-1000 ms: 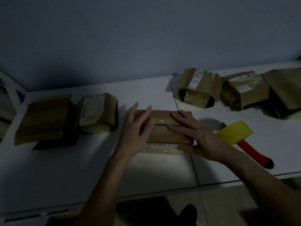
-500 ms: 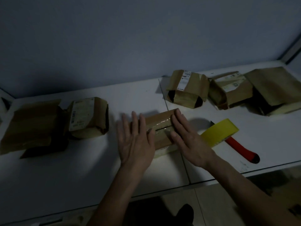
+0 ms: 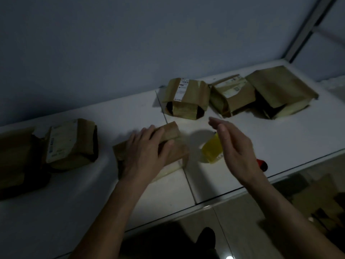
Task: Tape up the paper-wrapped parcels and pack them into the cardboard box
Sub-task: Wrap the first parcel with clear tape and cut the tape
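- Head view pretty dim: left hand point(image 3: 144, 156) gripping parcel point(image 3: 173, 144), covering most of it
- right hand point(image 3: 235, 148) loose-fingered, holding nothing, hiding part of yellow tape dispenser point(image 3: 211, 149)

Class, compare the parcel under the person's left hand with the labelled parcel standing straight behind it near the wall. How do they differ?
The held parcel lies flat and low; the labelled parcel stands taller. The left hand rests on the held parcel; nothing touches the labelled one. A white label shows only on the far one. Both are wrapped in brown paper and sit on the white table.
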